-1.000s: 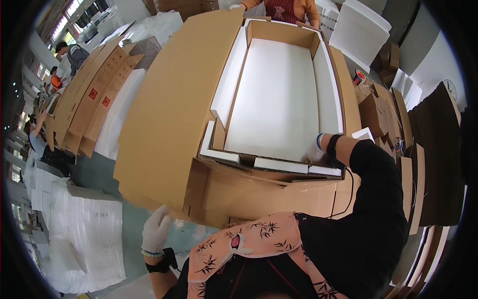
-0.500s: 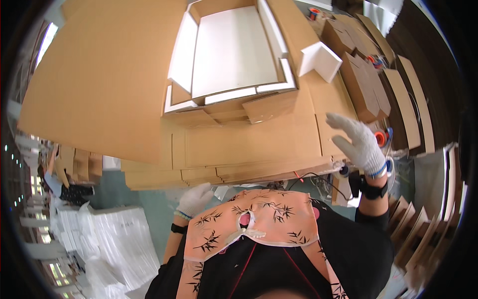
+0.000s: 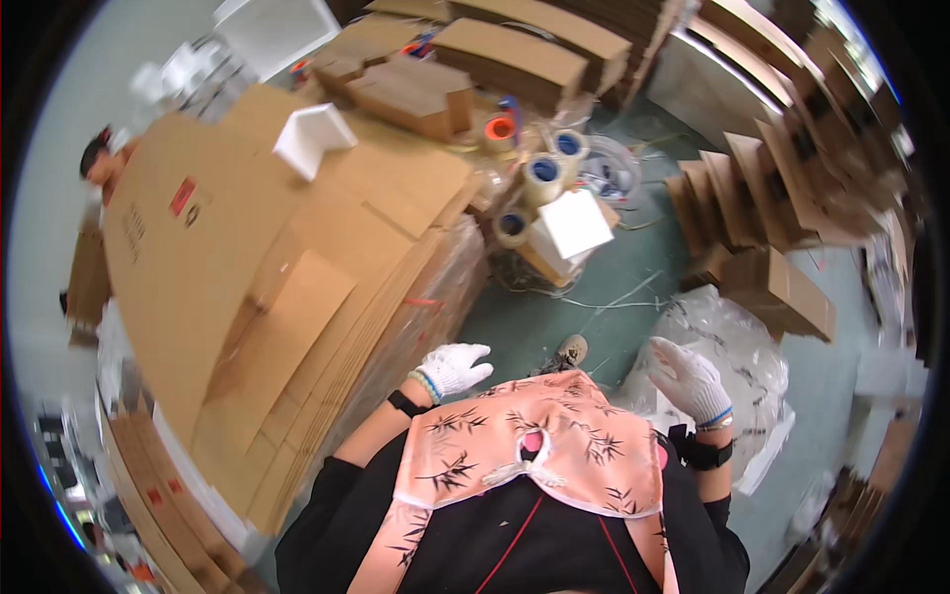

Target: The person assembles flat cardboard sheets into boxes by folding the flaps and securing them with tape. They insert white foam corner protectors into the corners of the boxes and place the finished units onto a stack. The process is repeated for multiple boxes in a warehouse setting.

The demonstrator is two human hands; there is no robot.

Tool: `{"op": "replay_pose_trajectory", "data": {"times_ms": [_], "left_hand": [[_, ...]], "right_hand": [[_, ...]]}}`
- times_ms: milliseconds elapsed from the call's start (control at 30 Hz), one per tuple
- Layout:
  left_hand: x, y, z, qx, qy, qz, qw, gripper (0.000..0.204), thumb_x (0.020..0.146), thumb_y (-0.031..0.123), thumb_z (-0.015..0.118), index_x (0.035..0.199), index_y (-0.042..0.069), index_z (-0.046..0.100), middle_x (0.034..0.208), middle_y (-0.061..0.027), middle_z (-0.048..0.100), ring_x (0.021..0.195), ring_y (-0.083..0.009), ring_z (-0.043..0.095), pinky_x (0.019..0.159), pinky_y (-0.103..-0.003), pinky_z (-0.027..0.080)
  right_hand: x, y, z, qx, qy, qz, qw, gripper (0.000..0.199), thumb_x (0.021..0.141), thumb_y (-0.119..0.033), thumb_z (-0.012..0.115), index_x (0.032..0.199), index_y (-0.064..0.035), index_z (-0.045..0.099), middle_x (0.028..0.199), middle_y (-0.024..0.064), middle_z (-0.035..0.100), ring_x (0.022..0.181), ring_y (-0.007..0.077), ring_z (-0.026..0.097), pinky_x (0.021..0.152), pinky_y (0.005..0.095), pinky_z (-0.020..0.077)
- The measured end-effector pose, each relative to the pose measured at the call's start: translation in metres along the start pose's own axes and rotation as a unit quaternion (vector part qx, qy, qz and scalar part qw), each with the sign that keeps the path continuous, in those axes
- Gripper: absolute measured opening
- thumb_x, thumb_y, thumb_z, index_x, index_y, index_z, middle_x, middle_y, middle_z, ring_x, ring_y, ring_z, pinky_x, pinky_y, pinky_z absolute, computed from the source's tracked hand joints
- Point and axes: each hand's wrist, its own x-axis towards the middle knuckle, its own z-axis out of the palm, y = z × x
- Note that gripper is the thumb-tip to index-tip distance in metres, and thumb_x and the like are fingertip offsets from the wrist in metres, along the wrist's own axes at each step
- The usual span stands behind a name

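My left hand, in a white glove, is held out in front of the pink apron with its fingers apart and nothing in it. It is nearest the plastic-wrapped side of a stack of flat cardboard. On the other side of my body, my right hand is also gloved and open, fingers loosely bent and holding nothing. Behind it lies a heap of clear plastic on the floor. A white foam corner piece stands on the cardboard at the far left.
Several tape rolls and a white foam block sit on a low pile ahead. Brown cartons line the far end of the stack. A carton and leaning cardboard sheets stand on the right. Another person is at far left.
My body has turned right, so the stack now lies to my left and the foam-lined box is out of view. My right hand has come back from over the stack toward my body.
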Motion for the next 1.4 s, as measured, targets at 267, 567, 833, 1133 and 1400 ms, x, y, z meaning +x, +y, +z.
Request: {"op": "replay_pose_trajectory", "data": {"times_ms": [267, 567, 833, 1133, 1400], "left_hand": [[0.118, 0.203, -0.041, 0.077, -0.19, -0.006, 0.979, 0.053, 0.09, 0.046, 0.052, 0.127, 0.008, 0.061, 0.121, -0.0188, 0.066, 0.11, -0.0368, 0.062, 0.096, -0.046, 0.049], [0.348, 0.379, -0.055, 0.024, -0.209, 0.164, 0.964, 0.052, 0.094, 0.041, 0.052, 0.127, 0.002, 0.061, 0.123, -0.0204, 0.065, 0.114, -0.0359, 0.061, 0.099, -0.041, 0.048], [0.576, 0.526, -0.12, -0.352, -0.236, 0.154, 0.893, 0.038, 0.1, 0.023, 0.057, 0.128, -0.002, 0.06, 0.117, -0.0119, 0.068, 0.105, -0.0208, 0.066, 0.093, -0.034, 0.053], [0.96, 0.631, -0.235, -0.587, -0.137, 0.174, 0.779, 0.048, 0.102, 0.041, 0.05, 0.125, 0.001, 0.06, 0.12, -0.0154, 0.065, 0.11, -0.0275, 0.063, 0.098, -0.042, 0.05], [1.141, 0.709, -0.243, -0.588, -0.195, 0.174, 0.765, 0.051, 0.103, 0.039, 0.049, 0.131, -0.004, 0.053, 0.126, -0.0179, 0.061, 0.114, -0.0271, 0.062, 0.101, -0.04, 0.05]], "right_hand": [[-0.055, 0.135, -0.135, 0.043, 0.013, 0.073, 0.996, 0.05, 0.086, -0.034, 0.061, 0.129, -0.009, 0.058, 0.112, 0.0181, 0.068, 0.103, 0.0346, 0.065, 0.09, 0.0428, 0.052], [-0.078, 0.271, -0.195, 0.095, 0.118, 0.169, 0.974, 0.048, 0.086, -0.035, 0.061, 0.126, -0.0094, 0.06, 0.109, 0.0173, 0.069, 0.099, 0.0359, 0.066, 0.086, 0.0437, 0.0529], [-0.071, 0.36, -0.309, 0.236, 0.249, 0.269, 0.9, 0.047, 0.09, -0.023, 0.063, 0.133, -0.0053, 0.056, 0.117, 0.0139, 0.069, 0.106, 0.0246, 0.068, 0.092, 0.0356, 0.0529], [0.102, 0.523, -0.549, 0.349, 0.556, 0.277, 0.702, 0.051, 0.093, -0.02, 0.061, 0.138, 0.0023, 0.05, 0.123, 0.0155, 0.063, 0.111, 0.0248, 0.063, 0.094, 0.0336, 0.0511], [0.227, 0.683, -0.712, -0.282, 0.404, 0.606, 0.625, 0.061, 0.086, -0.031, 0.063, 0.14, -0.0065, 0.05, 0.129, 0.0205, 0.061, 0.112, 0.0356, 0.062, 0.094, 0.0425, 0.0501]]}}
